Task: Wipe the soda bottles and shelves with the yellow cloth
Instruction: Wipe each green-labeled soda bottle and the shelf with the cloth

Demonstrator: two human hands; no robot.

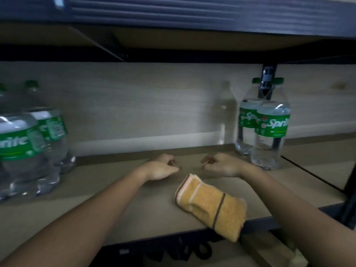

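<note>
Your left hand and right hand rest loosely curled on the shelf, each grip holding nothing. The yellow cloth lies folded at the front edge, within reach, probably ready for wiping the soda bottles.

Head cam, close, down onto shelf

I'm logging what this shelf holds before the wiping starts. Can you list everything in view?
Sprite bottles on the left: at least two, clear with green labels and caps, left end of the shelf; blurred, so the exact count is unclear.
Sprite bottles on the right: two, clear with green labels and caps, standing at the right end by the back wall.
Yellow cloth: one, folded, yellow with pale and dark stripes, on the front edge of the shelf, one end overhanging.
Shelf: one, tan board.
Left hand: empty, fingers loosely curled, over the shelf.
Right hand: empty, loosely curled, behind the cloth.
</note>
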